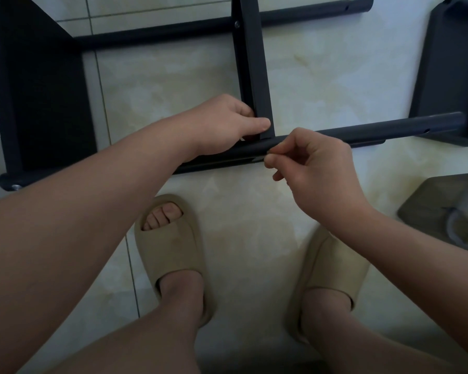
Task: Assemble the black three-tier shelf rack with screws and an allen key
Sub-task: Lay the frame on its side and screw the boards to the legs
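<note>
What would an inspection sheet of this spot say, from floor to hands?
Surface: cream tiled floor.
Job's things: black rack on its side; middle shelf meets near pole.
Clutter: grey base at right.
Hands: left hand grips middle shelf; right hand pinches a small part at near pole.
Cables: grey hose or cable on the base.
Surroundings: beige slippers on the person's feet.
</note>
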Demonstrator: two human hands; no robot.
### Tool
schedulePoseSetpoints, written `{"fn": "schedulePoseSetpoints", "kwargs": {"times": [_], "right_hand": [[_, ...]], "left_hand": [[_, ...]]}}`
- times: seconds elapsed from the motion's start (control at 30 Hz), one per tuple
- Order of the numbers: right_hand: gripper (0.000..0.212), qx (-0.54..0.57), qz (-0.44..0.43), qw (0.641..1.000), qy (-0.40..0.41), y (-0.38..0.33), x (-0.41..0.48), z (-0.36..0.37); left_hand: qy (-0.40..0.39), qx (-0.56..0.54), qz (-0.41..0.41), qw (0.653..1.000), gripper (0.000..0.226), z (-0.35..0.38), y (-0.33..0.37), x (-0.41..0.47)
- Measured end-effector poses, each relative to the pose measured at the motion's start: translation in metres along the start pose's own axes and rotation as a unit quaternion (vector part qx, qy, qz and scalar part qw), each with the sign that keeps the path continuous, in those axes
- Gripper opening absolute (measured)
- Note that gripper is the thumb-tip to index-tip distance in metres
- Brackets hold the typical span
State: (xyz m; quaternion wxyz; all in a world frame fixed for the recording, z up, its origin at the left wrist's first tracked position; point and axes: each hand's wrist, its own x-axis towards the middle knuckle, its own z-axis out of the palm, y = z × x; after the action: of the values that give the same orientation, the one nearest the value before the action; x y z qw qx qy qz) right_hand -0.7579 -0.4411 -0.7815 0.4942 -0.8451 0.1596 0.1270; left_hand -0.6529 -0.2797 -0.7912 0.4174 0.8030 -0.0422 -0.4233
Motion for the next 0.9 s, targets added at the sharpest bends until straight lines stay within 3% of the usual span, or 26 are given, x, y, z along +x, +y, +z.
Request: {"fn": "schedulePoseSetpoints", "kwargs": {"times": [0.1,0.23,0.47,0.6,0.7,0.83,0.9], "right_hand": [[0.020,-0.112,-0.021,0.993,0.009,-0.004,0.004,-0.005],[0.028,-0.278,-0.062,0.958,-0.007,-0.016,0.016,-0.011],[0.041,-0.374,-0.113,0.919,-0.053,-0.018,0.020,-0.018],[0.036,-0.316,-0.098,0.933,-0.142,-0.027,0.014,-0.038],[0.038,-0.310,-0.110,0.931,-0.159,-0.023,-0.005,-0.066],[0.060,-0.356,-0.145,0.916,-0.117,-0.007,-0.033,-0.107],[0.069,-0.402,-0.137,0.901,-0.093,0.006,-0.046,-0.128]], "left_hand": [[0.006,0.005,0.003,1.000,0.036,0.000,-0.001,0.001],[0.000,0.022,0.000,1.000,0.035,-0.003,0.000,0.002],[0.051,0.046,-0.015,0.998,0.028,0.002,0.005,-0.003],[0.071,0.073,-0.049,0.994,0.025,0.003,0.013,-0.013],[0.108,0.148,-0.072,0.980,0.036,0.000,0.029,-0.024],[0.175,0.244,-0.007,0.954,0.038,0.011,0.066,-0.042],[0.166,0.295,0.042,0.940,0.039,0.026,0.087,-0.048]]}}
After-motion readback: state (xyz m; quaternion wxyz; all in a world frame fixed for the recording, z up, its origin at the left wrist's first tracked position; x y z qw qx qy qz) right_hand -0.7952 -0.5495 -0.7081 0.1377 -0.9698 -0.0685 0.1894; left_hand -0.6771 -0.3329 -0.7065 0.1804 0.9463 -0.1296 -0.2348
